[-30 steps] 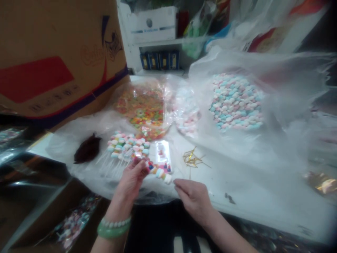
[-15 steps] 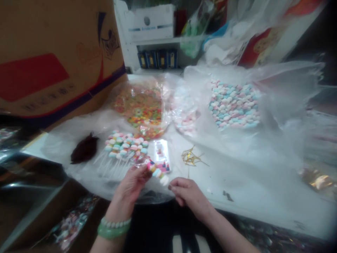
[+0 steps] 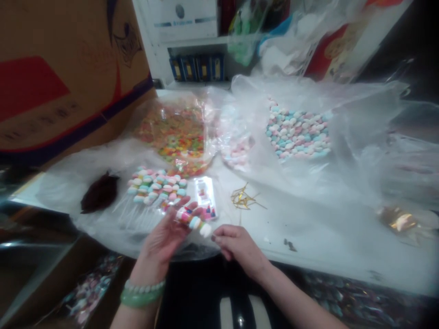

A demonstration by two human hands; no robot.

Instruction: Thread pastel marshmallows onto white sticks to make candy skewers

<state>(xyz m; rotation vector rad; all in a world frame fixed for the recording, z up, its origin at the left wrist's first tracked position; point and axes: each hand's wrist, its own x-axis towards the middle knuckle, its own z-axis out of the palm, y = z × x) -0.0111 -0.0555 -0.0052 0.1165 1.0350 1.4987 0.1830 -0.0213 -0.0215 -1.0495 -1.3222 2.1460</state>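
A short marshmallow skewer in pastel colours, with a pink and red decoration at one end, lies across the fingers of my left hand. Those fingers are spread loosely and do not close round it. At the skewer's lower right end, my right hand pinches with thumb and forefinger beside the white marshmallow; the stick there is too fine to make out. Just beyond my left hand rests a pile of marshmallow skewers on white sticks. A small sheet with pink printed figures lies behind the held skewer.
Gold twist ties lie right of the sheet. Behind are a bag of colourful gummy candies and a bag of loose marshmallows. A dark brown bundle sits at left, below a large cardboard box. A candy-filled box stands lower left.
My left fingers have loosened and spread from their pinch on the skewer's decorated end. My right hand keeps its pinch at the other end. The view has shifted slightly.
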